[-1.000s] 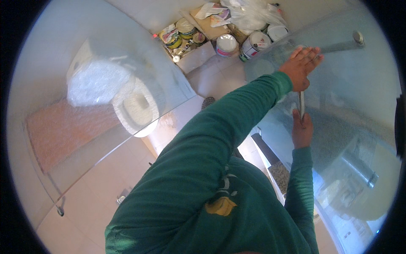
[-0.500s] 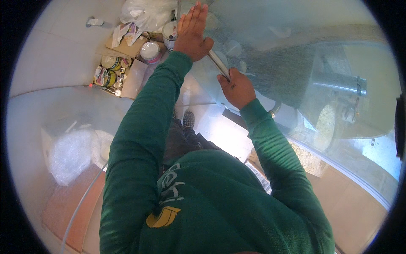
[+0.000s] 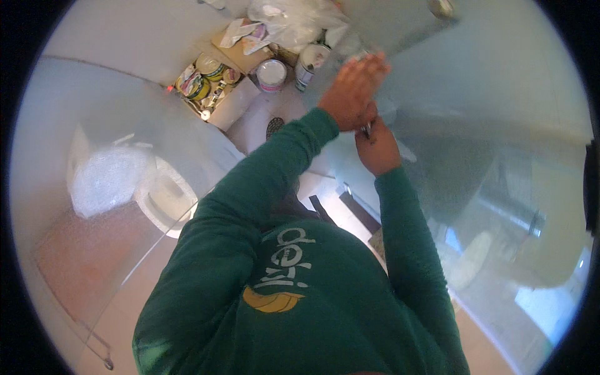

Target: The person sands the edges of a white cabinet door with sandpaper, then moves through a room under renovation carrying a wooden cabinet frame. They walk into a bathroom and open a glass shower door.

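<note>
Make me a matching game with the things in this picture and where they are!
Things:
1. left hand
2. right hand
3. paint cans
4. toilet

Places:
A. in a group on the floor, top of the picture
B. flat against the glass panel
C. gripping a thin metal tool
D. left side, seen through glass

Pairs: 1-B, 2-C, 3-A, 4-D

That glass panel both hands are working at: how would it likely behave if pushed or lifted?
The glass panel looks like one large rigid sheet, so it would probably stay stiff and feel heavy. Its smooth, shiny face seems slippery under the flat left hand. Being glass, it is likely fragile at its edges. The right hand grips a slim tool beside it.
</note>
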`<state>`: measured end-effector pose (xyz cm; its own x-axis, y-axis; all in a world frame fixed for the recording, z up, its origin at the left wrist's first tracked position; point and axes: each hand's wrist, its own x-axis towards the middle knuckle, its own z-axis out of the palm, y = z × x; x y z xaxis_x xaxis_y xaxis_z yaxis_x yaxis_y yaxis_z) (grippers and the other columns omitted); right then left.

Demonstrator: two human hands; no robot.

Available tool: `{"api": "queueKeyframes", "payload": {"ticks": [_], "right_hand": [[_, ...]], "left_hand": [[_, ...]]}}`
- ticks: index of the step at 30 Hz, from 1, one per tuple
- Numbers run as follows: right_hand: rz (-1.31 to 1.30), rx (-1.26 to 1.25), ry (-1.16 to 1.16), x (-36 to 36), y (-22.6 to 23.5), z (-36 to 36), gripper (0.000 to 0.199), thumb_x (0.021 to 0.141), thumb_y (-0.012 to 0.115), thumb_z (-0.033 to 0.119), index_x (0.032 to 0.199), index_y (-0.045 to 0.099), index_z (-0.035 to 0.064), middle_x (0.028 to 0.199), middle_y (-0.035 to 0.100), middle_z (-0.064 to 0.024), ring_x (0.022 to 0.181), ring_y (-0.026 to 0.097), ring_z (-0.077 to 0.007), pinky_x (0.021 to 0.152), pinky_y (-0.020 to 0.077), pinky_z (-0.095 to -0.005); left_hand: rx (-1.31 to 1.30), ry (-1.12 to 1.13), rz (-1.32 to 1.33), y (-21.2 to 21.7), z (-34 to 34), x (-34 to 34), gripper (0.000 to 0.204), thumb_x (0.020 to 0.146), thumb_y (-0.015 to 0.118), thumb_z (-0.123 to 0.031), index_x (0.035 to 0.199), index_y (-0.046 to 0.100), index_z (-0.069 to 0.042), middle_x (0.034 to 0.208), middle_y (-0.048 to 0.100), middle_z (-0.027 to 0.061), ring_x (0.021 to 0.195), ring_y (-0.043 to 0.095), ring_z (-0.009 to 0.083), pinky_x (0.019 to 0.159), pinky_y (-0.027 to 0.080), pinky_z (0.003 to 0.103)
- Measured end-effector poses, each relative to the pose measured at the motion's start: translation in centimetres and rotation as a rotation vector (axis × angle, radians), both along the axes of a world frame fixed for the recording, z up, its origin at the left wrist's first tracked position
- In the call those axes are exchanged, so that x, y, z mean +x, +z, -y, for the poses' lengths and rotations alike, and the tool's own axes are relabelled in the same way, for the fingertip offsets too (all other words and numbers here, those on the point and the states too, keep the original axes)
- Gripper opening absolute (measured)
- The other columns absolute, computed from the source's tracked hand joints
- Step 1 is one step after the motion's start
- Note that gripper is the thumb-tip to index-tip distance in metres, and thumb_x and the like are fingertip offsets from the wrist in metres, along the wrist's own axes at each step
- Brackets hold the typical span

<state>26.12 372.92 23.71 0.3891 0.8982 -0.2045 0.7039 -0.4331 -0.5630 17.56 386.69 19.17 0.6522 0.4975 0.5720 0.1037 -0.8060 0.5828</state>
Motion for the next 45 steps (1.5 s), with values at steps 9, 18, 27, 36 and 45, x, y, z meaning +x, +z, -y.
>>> {"api": "queueKeyframes", "payload": {"ticks": [9, 18, 27, 36, 45], "right_hand": [[-0.095, -0.140, -0.110, 0.1, 0.8, -1.5, 0.035, 0.096, 0.065, 0.033, 0.100, 0.063, -0.0013, 0.087, 0.069, -0.0190, 0.080, 0.067, -0.0341, 0.070, 0.0522, -0.0441], [-0.358, -0.573, -0.264, 2.2, 2.0, -2.3, 0.041, 0.091, 0.075, 0.043, 0.090, 0.068, 0.0015, 0.077, 0.069, -0.0119, 0.070, 0.064, -0.0189, 0.066, 0.0499, -0.0387], [-0.327, -0.566, -0.317, 2.6, 1.8, -3.2, 0.042, 0.082, 0.083, 0.041, 0.088, 0.068, 0.0022, 0.075, 0.066, -0.0118, 0.066, 0.063, -0.0239, 0.064, 0.0496, -0.0409], [-0.211, -0.587, -0.275, 3.0, 0.7, -0.5, 0.045, 0.081, 0.081, 0.044, 0.091, 0.065, 0.0031, 0.082, 0.063, -0.0174, 0.078, 0.063, -0.0389, 0.069, 0.0495, -0.0487], [-0.252, -0.668, -0.358, 2.5, 2.6, -4.6, 0.034, 0.082, 0.078, 0.036, 0.097, 0.069, 0.0073, 0.099, 0.068, -0.0163, 0.097, 0.065, -0.0381, 0.085, 0.0515, -0.0479]], "left_hand": [[-0.158, -0.085, 0.073, -0.8, -1.2, -0.8, 0.081, 0.084, 0.069, -0.021, 0.155, 0.035, -0.003, 0.164, 0.030, 0.0194, 0.150, 0.033, 0.0356, 0.124, 0.019, 0.053], [-0.448, -0.148, 0.344, -2.4, -9.1, -2.3, 0.060, 0.087, 0.067, -0.017, 0.143, 0.050, -0.004, 0.153, 0.043, 0.0262, 0.135, 0.049, 0.0394, 0.113, 0.037, 0.051], [-0.665, 0.304, -0.159, -18.7, -21.2, -6.5, 0.040, 0.095, 0.063, -0.025, 0.128, 0.061, -0.003, 0.135, 0.061, 0.0206, 0.121, 0.058, 0.0396, 0.107, 0.041, 0.050], [-0.961, 0.606, -0.485, -40.0, -33.3, -7.5, 0.048, 0.101, 0.047, -0.048, 0.114, 0.070, -0.008, 0.110, 0.070, 0.0217, 0.107, 0.064, 0.0433, 0.094, 0.048, 0.051], [-0.587, 0.365, -0.652, -47.6, -50.9, 0.3, 0.060, 0.098, 0.050, -0.051, 0.143, 0.046, -0.012, 0.138, 0.054, 0.0206, 0.129, 0.052, 0.0411, 0.108, 0.040, 0.047]]}}
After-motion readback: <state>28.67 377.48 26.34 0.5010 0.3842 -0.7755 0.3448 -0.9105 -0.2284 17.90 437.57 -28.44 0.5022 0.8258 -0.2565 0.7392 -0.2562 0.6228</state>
